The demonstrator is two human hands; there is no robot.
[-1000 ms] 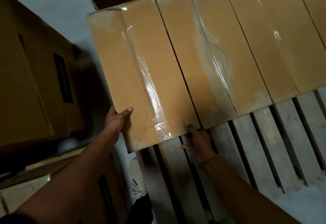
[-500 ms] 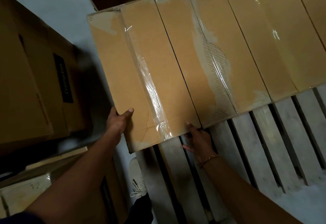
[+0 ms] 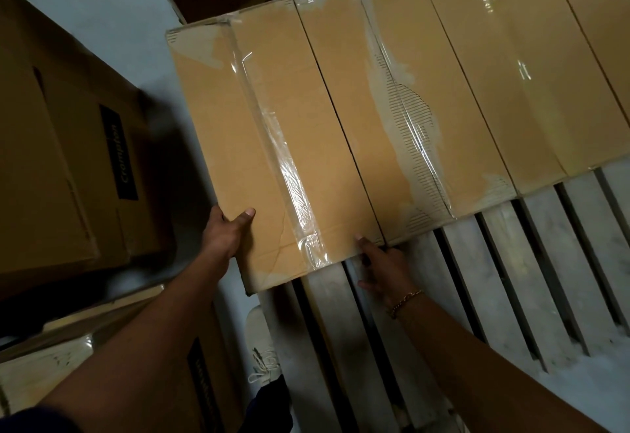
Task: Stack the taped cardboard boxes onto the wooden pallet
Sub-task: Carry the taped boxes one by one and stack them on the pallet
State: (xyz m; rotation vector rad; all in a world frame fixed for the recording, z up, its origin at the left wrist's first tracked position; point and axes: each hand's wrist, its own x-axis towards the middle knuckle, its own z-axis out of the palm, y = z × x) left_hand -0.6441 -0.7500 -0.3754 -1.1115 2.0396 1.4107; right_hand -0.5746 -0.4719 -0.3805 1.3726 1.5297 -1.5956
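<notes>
So, past the cartons [image 3: 68, 159] on the floor at my left, my left hand [image 3: 225, 234] grips the end box [image 3: 272, 146] by its left side, thumb on top and fingers hidden down the flank, while my right hand [image 3: 385, 269] pinches its near end, thumb on the top edge. It lies on the pallet [image 3: 511, 279] tight against the row [image 3: 477, 91] to its right, so I judge one layer partly laid, with bare slats left to fill; the row runs off frame, uncounted.

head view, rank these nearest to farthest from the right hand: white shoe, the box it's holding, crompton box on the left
1. Held box: the right hand grips its near edge.
2. White shoe: down and left of the hand.
3. Crompton box: far left, beyond the held box.
</notes>
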